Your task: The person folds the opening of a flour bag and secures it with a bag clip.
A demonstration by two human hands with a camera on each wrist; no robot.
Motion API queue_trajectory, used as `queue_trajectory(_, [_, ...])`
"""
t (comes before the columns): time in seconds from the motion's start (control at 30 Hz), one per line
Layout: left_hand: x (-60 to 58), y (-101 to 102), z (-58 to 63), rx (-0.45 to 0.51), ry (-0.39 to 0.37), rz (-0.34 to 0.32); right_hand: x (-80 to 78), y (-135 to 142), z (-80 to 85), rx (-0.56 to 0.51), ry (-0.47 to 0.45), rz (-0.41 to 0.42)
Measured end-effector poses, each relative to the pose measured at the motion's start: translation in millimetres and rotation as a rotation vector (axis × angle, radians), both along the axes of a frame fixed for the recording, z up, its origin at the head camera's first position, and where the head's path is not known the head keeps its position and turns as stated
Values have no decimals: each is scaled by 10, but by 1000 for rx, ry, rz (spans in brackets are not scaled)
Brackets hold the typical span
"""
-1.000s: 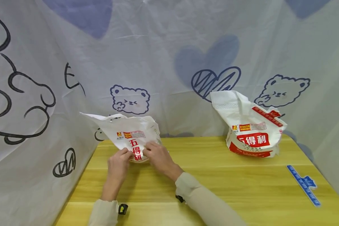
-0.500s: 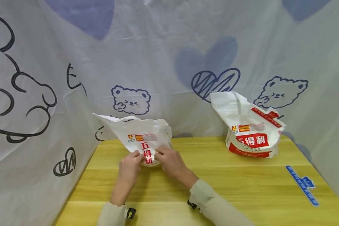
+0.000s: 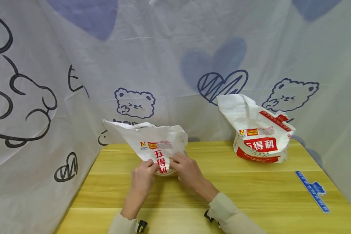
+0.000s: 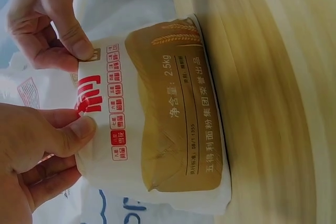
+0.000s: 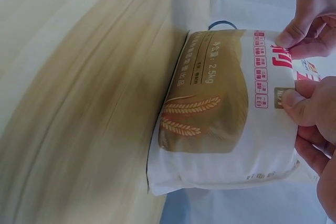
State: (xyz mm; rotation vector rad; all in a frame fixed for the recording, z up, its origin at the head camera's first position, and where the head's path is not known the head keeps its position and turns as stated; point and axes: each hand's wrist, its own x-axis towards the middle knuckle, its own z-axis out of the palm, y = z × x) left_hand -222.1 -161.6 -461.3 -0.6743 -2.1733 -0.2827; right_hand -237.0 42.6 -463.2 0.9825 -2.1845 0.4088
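Observation:
A white flour bag (image 3: 152,143) with red lettering stands at the left of the table, its slack top flaring up and left. My left hand (image 3: 144,177) pinches the front of the bag left of the red characters, and my right hand (image 3: 188,169) pinches it just right of them. In the left wrist view, the thumb of the left hand (image 4: 37,156) lies over the white bag front, above its gold lower panel (image 4: 178,114). The right wrist view shows the right hand (image 5: 315,114) with thumb on the front and fingers behind.
A second flour bag (image 3: 260,143), folded over and held by a red sealing clip (image 3: 276,120), stands at the back right. A blue sealing clip (image 3: 313,191) lies near the right edge of the wooden table (image 3: 240,195). Printed white cloth (image 3: 175,65) encloses the back and sides.
Both hands and the flour bag between them have moved right and slightly toward me along the table. The second bag and the blue clip stay in place.

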Motion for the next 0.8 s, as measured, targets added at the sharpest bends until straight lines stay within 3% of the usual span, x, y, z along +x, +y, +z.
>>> queue_trajectory(0.27, [156, 171, 28, -30, 34, -12, 164, 188, 3, 2, 5, 6])
queue_trajectory(0.8, [350, 609, 9, -65, 49, -77, 471, 669, -14, -53, 11, -28])
